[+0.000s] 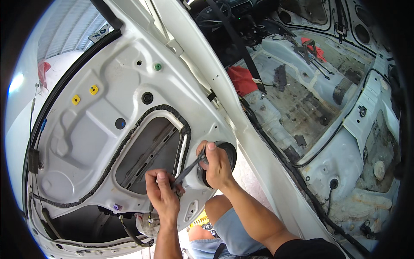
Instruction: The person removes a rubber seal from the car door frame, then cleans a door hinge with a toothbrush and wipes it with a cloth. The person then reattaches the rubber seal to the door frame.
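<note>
A dark, narrow strip (189, 171) is stretched taut between my two hands, in front of the white car door panel (92, 146). My left hand (163, 190) is closed on its lower end, near the bottom corner of the large door opening (148, 151). My right hand (215, 166) pinches the upper end between thumb and fingers. Directly behind the right hand is a round black ring (232, 154), partly covered by it; whether it touches the hand I cannot tell. Black, lumpy sealant (130, 140) runs round the door opening's edge.
Wiring and a connector (148, 224) hang at the door's lower edge. Yellow clips (93, 90) sit on the panel. To the right is a stripped car interior with a bare floor (297, 108), a red cloth (242, 80) and a hanging seat belt (241, 43).
</note>
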`<state>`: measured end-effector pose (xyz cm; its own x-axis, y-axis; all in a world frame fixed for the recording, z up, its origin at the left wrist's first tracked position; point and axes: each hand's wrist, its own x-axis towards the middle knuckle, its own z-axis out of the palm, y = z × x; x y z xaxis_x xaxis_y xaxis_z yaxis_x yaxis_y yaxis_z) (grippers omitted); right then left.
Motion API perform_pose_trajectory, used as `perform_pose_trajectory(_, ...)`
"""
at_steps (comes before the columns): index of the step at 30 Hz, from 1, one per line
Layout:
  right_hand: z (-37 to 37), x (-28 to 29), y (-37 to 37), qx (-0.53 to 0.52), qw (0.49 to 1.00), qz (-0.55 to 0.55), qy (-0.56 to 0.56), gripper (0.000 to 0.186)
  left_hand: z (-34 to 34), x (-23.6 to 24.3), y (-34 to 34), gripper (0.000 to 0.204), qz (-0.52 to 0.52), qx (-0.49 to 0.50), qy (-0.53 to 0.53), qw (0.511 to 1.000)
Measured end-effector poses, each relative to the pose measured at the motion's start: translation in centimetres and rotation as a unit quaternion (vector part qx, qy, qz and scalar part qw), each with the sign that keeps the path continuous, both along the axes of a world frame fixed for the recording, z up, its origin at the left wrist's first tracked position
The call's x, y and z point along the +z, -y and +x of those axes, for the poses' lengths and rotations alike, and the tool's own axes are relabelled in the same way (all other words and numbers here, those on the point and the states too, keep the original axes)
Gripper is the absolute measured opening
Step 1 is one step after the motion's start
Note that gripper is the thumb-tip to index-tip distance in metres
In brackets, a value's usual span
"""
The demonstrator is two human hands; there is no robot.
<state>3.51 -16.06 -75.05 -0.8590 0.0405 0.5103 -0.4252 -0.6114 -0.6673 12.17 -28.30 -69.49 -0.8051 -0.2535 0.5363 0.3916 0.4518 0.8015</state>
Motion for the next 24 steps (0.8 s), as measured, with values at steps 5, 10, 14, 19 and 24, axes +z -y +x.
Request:
perform_pose_trajectory(5,-3.1,0.1,-0.5,0.126,0.989,0.043,0.057,0.067,0.0,0.6,2.1,0.057,0.094,-0.104,0.115,0.983)
perform_pose_trajectory(10,-7.3,-2.6,-4.7,0.092,0.984,-0.073,0.136,0.054,1.3,1.8,3.6,0.051,0.041,0.076,-0.006,0.996)
perform_pose_trajectory(14,-10.7,-5.0,-9.1,0.001,0.955,-0.212,0.207,0.045,0.6,2.6,4.4,0.05,-0.059,0.204,0.01,0.977)
perform_pose_trajectory(19,-11.6,-6.6,-10.5,-0.017,0.942,-0.25,0.223,0.032,-4.8,1.4,4.2,0.05,-0.028,0.141,0.014,0.99)
perform_pose_trajectory(24,-10.6,-6.8,-9.8,-0.001,0.949,-0.2,0.243,0.028,-9.1,0.9,4.2,0.056,0.065,0.071,0.033,0.995)
